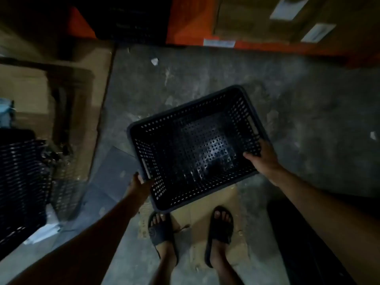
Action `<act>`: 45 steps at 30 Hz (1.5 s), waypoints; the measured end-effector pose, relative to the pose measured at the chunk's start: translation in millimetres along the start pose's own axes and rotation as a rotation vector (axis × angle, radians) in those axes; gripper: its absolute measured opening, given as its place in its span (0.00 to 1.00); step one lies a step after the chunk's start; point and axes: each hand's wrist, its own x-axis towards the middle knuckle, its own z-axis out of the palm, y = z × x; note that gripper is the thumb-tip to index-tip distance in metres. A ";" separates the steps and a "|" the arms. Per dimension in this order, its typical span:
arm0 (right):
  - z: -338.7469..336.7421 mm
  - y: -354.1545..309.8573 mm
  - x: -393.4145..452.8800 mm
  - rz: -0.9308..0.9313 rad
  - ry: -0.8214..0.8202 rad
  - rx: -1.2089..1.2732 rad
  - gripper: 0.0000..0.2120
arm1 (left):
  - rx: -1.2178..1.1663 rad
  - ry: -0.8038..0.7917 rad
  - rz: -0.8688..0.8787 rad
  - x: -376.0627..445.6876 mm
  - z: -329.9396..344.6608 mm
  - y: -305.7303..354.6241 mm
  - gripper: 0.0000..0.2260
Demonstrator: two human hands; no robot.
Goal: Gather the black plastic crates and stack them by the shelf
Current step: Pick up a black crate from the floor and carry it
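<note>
A black perforated plastic crate [191,145] hangs empty above the concrete floor, held level in front of me. My left hand [139,183] grips its near-left rim beside the handle slot. My right hand [262,158] grips the near-right rim, thumb inside the wall. Another black perforated crate [19,190] stands at the left edge of view. A dark crate [131,19] sits against the orange shelf beam [189,21] at the top.
Cardboard boxes [61,83] rise on the left. Boxes with white labels [287,17] fill the shelf at top right. A flat cardboard sheet [205,214] lies under my sandalled feet. A dark object [304,243] lies at lower right. Paper scraps dot the floor.
</note>
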 end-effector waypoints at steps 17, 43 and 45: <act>13.4 70.0 104.7 0.161 0.317 -0.044 0.16 | 0.075 0.552 0.041 68.4 65.0 -4.5 0.18; -104.4 100.5 234.7 0.211 0.558 0.559 0.09 | 0.112 0.461 0.568 147.5 141.8 284.7 0.23; -107.3 103.5 244.7 0.196 0.539 0.567 0.09 | 0.155 0.447 0.580 151.5 145.9 286.1 0.25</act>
